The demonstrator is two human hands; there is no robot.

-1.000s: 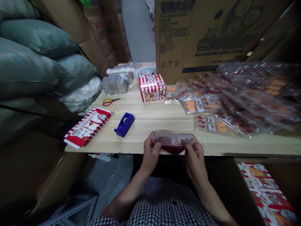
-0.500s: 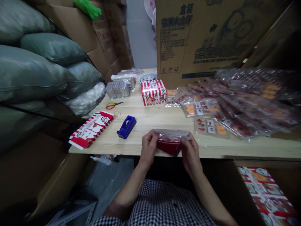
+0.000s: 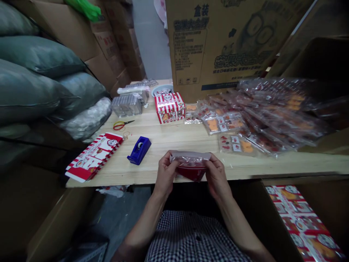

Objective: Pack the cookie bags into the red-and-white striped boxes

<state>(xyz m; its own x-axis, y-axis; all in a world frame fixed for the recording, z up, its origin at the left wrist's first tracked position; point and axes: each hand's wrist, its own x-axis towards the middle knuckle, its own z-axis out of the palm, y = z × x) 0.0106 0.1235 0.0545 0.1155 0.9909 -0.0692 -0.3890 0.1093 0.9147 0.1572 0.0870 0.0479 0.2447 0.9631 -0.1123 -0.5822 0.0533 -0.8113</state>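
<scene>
Item: clear packet [image 3: 190, 160] with red contents, held at lower centre of the frame over the near edge of the desk [image 3: 174, 140]. Left hand [image 3: 166, 173] pinches its left end, right hand [image 3: 216, 174] pinches its right end, fingers closed on the plastic. Change over the last second: the packet has tilted so more of its red underside faces the person; the grip has stayed the same, so the handling appears ongoing. Blue tape dispenser [image 3: 139, 150] lies left of centre; flat striped carton [image 3: 94, 156] further left; sheets of packets [image 3: 261, 116] fill the right.
</scene>
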